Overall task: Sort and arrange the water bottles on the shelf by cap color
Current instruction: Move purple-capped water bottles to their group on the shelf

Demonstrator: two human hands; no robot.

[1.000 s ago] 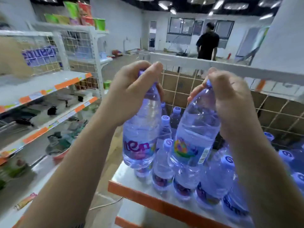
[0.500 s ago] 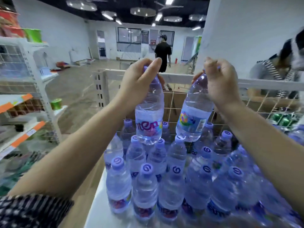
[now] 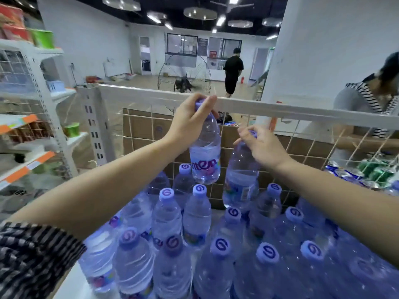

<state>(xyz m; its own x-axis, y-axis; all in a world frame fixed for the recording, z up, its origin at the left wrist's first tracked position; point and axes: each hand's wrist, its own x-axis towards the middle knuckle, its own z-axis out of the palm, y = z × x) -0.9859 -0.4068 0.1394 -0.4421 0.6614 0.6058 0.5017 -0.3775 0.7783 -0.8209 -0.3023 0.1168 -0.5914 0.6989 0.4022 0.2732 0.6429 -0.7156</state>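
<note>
The left hand [image 3: 190, 123] pinches the purple cap and neck of a clear plastic water bottle with a purple label [image 3: 205, 157], which hangs free above the back rows of the white shelf [image 3: 68, 284], just before the wire grid back panel [image 3: 302, 147]. The right hand [image 3: 264, 147] curls its fingers over the cap of a second clear purple-capped bottle [image 3: 241, 180], tilted and low at the shelf's back edge (whether its base touches down I cannot tell). The standing purple-capped bottles [image 3: 166, 216] crowd closely. Released while tilted, the second bottle could topple neighbours toward the front edge. The hanging one, held only by its cap, could slip or swing into the caps below.
</note>
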